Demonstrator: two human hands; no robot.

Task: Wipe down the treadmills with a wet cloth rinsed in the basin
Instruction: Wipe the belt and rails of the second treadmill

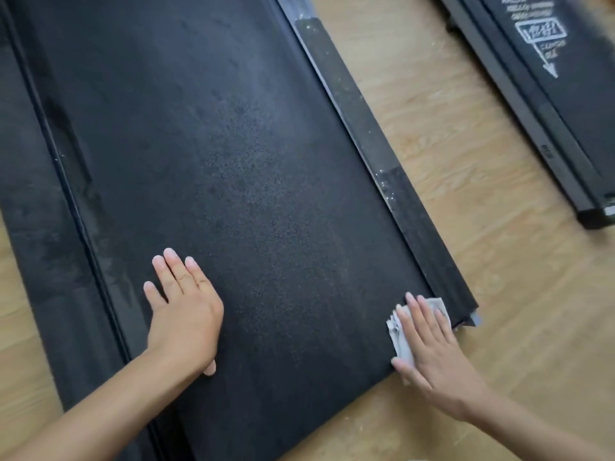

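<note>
Right hand (429, 341) is flat on the grey-white cloth (401, 341), its fingers (422, 311) straight and close together. It presses the cloth down from above, with the thumb stretched out along the cloth's near edge. The cloth is folded into a small pad. One corner peeks out past the fingertips, and a crumpled edge shows on the thumb side.

The cloth lies at the near right corner of the treadmill belt (233, 161), hard by the right side rail (366, 118). Whether it touches the rail, I cannot tell. The rail's end sits just beyond the cloth's far corner, and the belt's near edge runs right under the thumb.

Over on the other side, the left hand (183, 311) lies palm down on the belt. Its fingers are straight, slightly fanned and pointing up the deck. It sits near the belt's left edge, just beside the left side rail (40, 211).

Between the two hands lies a broad strip of dark belt, and ahead of them the belt runs long and wide, speckled with pale dust through the middle.

Wooden floor (466, 194) opens to the right of the rail. A second treadmill (545, 94), with white print and an arrow on it, lies well apart at top right.
</note>
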